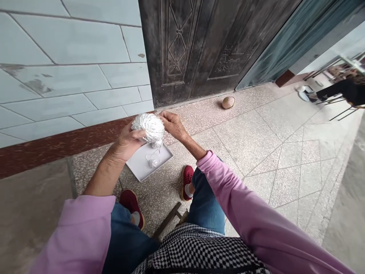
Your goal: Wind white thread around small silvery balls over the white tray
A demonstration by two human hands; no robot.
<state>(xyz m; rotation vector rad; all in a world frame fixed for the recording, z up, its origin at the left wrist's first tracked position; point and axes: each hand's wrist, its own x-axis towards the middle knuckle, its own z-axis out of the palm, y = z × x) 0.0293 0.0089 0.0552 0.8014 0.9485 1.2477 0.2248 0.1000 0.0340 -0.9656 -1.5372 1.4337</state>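
Observation:
A ball of white yarn (148, 128), roughly round with many looped strands, is held up in front of me. My left hand (129, 141) is wrapped round its left side, the thumb lying across the front. At the ball's right edge, my right hand (173, 125) has its fingers pinched together; what lies between them is too small to make out. Below the ball, a shallow white tray (137, 167) sits on the floor. In it lies a small tangle of white yarn (153, 163), with loose strands running up toward the ball.
My red shoes (187, 179) stand near the tray, and a wooden stool part (168, 220) shows between my legs. A rounded tan object (228, 102) rests on the floor by the dark door (199, 45). Far right, a person in dark clothes (342, 91) sits.

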